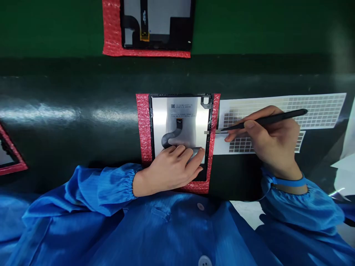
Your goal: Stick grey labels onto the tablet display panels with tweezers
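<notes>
I'm resting my left hand (176,168), fingers loosely parted, across the lower part of the glossy rectangular panel (159,114), which is lying on dimpled red padding (143,123) on the smooth dark-green table (111,144). Right of the panel, my right hand (273,144) is pinching a slim, tapered black tool (273,119), its tip pointing toward the panel's edge, over white sheets (313,111) patterned with small grey squares.

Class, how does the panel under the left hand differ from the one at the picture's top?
The near panel lies under the left hand; no hand shows on the far panel. The near panel's dark cable bends; the far panel's dark strip runs straight. The picture's edge cuts the far panel but not the near panel. Both lie on red padding.
</notes>
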The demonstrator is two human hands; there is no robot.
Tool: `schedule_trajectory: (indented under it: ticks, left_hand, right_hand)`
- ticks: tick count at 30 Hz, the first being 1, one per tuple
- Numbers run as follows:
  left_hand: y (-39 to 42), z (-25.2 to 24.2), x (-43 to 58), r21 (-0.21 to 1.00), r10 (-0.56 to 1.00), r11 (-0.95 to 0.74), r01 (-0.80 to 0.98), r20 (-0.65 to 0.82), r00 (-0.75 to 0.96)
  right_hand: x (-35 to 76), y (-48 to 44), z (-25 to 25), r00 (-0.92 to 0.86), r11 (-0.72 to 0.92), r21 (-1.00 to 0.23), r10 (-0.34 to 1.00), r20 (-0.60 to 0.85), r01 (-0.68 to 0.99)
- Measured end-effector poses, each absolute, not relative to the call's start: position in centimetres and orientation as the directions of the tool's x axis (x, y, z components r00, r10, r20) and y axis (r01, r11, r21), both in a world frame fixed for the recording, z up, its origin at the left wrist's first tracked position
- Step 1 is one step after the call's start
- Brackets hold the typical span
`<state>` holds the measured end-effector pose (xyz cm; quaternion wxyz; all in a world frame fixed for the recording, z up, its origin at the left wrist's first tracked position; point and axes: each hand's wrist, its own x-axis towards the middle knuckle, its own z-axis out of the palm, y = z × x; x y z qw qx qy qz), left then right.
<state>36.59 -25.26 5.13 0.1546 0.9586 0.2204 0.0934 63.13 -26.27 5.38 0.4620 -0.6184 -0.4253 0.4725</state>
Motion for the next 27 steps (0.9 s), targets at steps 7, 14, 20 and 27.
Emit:
schedule_trajectory:
  ticks: [7,14,20,27]
  left_hand:
    - [-25.1,5.3,38.2,0.259,0.323,-0.919,0.299,0.058,0.944]
    - [-24.4,5.8,41.8,0.201,0.300,-0.934,0.294,-0.002,0.954]
    - [-24.3,6.3,42.9,0.206,0.335,-0.915,0.347,-0.091,0.938]
    - [-24.3,6.4,43.0,0.184,0.322,-0.923,0.338,-0.114,0.940]
  right_hand:
    - [65.1,-28.5,5.4,0.245,-0.296,-0.949,0.933,-0.262,0.111]
    - [66.2,-28.4,4.9,0.253,-0.317,-0.947,0.921,-0.295,0.051]
    - [66.4,-28.1,4.9,0.209,-0.330,-0.943,0.926,-0.314,0.046]
    - [66.9,-28.1,4.4,0.143,-0.302,-0.952,0.945,-0.293,0.045]
